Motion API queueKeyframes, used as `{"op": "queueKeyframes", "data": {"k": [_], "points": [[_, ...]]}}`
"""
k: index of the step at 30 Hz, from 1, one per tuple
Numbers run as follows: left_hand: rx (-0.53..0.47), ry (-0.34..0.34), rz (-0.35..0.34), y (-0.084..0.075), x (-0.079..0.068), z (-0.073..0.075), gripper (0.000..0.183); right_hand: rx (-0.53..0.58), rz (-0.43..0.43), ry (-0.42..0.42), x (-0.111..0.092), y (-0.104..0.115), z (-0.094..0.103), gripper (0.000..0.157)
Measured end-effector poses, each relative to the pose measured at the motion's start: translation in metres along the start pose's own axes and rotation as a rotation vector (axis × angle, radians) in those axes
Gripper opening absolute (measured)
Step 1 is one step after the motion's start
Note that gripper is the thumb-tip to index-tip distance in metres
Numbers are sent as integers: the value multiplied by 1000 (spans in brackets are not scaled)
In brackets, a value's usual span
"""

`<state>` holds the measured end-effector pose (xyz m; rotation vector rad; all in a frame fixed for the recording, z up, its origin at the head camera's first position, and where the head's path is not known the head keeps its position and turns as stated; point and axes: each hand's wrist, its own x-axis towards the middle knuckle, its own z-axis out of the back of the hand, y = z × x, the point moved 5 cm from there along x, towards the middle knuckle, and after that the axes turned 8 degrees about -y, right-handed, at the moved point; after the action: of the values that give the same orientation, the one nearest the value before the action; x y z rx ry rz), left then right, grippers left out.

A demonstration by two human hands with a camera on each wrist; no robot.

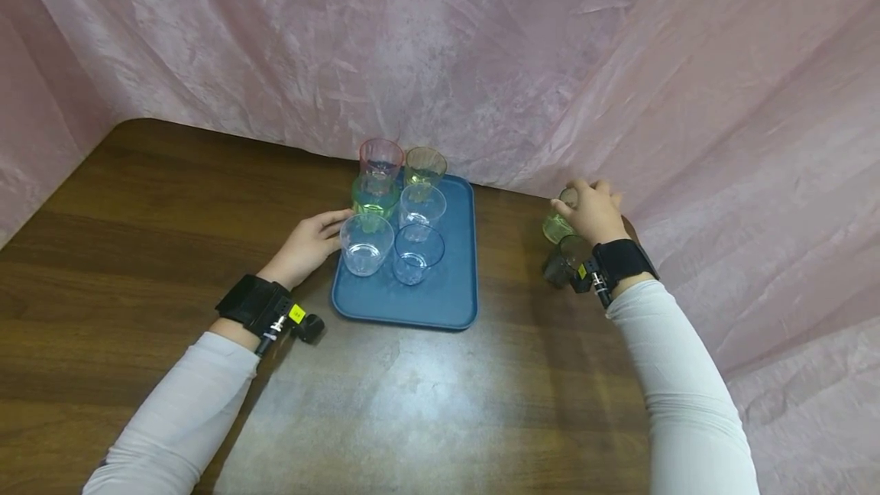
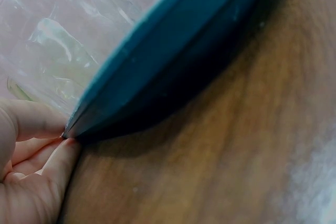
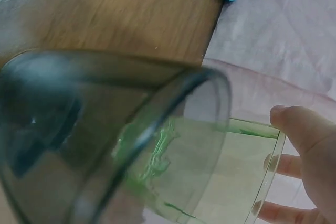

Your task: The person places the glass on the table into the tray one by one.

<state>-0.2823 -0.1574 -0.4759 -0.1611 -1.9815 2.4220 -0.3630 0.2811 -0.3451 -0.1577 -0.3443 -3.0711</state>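
My left hand [image 1: 308, 247] pinches the left rim of a blue tray [image 1: 412, 310] between thumb and fingers, as the left wrist view shows close up. Several tumblers stand on the tray in two columns: pink [image 1: 381, 155] and amber [image 1: 426, 165] at the back, green [image 1: 374, 203] and clear [image 1: 422, 206] in the middle, clear [image 1: 367, 247] and bluish [image 1: 418, 257] in front. Off to the right, my right hand [image 1: 593, 212] grips a pale green tumbler [image 3: 241, 166] at its rim, thumb on one side, fingers on the other. A smoky grey tumbler [image 3: 47, 114] stands just nearer me, partly hidden by the wrist camera.
The brown wooden table [image 1: 151, 250] runs out to both sides of the tray. A pink curtain [image 1: 426, 44] hangs right behind the table's far edge and down its right side. The tray's back end lies close to that curtain.
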Motion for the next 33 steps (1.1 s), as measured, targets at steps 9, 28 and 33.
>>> {"op": "queueKeyframes", "data": {"k": [9, 28, 33], "points": [[-2, -3, -8, 0, 0, 0, 55, -1, 9, -19, 4, 19, 7, 63], [7, 4, -9, 0, 0, 2, 56, -11, 155, -64, 21, 89, -1, 59], [5, 5, -5, -1, 0, 0, 56, -8, 187, -88, 23, 105, -3, 58]]}}
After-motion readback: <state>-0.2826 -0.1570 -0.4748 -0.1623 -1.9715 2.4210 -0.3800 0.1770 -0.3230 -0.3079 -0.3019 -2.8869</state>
